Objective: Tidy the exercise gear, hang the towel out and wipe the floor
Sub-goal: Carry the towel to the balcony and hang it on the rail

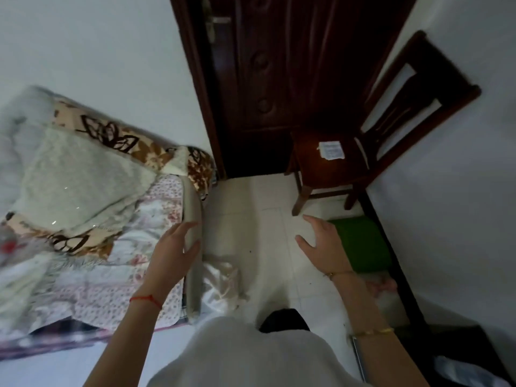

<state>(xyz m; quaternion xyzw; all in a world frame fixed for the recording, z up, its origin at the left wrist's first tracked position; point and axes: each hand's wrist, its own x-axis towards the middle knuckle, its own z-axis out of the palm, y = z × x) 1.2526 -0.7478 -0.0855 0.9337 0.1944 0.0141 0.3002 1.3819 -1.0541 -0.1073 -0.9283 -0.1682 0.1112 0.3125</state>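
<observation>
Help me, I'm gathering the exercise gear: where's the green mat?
The green mat lies on the floor at right, along the wall, just beyond the right hand and below the chair.

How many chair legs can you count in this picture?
3. One chair leg stands front-left on the tiles, one front-right near the wall, and one further back beside the door. A fourth is probably hidden behind the seat.

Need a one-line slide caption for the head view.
Both hands, left and right, open above tiled floor, rolled green mat by wall.
</observation>
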